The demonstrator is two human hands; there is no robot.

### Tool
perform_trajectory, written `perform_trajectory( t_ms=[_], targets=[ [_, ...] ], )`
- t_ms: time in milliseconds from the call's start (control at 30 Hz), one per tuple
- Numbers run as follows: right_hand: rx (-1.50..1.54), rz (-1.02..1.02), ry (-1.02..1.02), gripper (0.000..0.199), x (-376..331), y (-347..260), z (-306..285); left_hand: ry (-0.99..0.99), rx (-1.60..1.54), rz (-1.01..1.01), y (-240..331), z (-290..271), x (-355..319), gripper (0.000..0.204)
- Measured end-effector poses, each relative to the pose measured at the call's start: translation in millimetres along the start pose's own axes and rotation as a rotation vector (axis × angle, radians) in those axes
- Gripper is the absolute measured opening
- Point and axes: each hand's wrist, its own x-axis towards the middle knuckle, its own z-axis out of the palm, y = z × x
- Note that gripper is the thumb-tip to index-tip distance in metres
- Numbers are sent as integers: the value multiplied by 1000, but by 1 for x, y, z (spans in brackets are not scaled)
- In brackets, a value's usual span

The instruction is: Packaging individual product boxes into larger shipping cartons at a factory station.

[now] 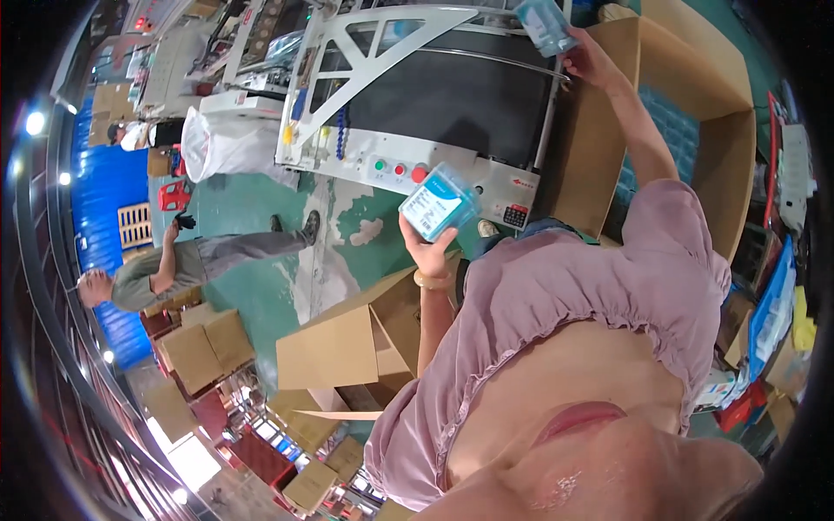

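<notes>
My left hand is closed around the lower part of a clear, blue-tinted plastic box with a white and blue label, tilted in front of the machine's control panel. Farther off to the right, my right hand grips a second box of the same blue-tinted kind by its edge, above the far end of the machine's dark belt. To the right of the belt stands an open carton, with several blue-tinted packs lying in rows inside.
The machine's white slotted frame rises over the belt. Another open carton stands by my left forearm. On the left a person stands on the green floor, near stacked cartons and a white sack.
</notes>
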Motion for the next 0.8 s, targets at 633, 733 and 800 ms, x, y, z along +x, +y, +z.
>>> perform_trajectory(
  t_ms=[633, 733, 800],
  targets=[
    [-1568, -599, -248, 90, -44, 232, 97, 217, -269, 109, 12, -26, 16, 79],
    [-1708, -374, -249, 93, -55, 195, 147, 258, -158, 116, 19, -23, 0, 80],
    [-1782, -306, -239, 95, -69, 154, 185, 220, -103, 89, 28, -16, -8, 81]
  ],
)
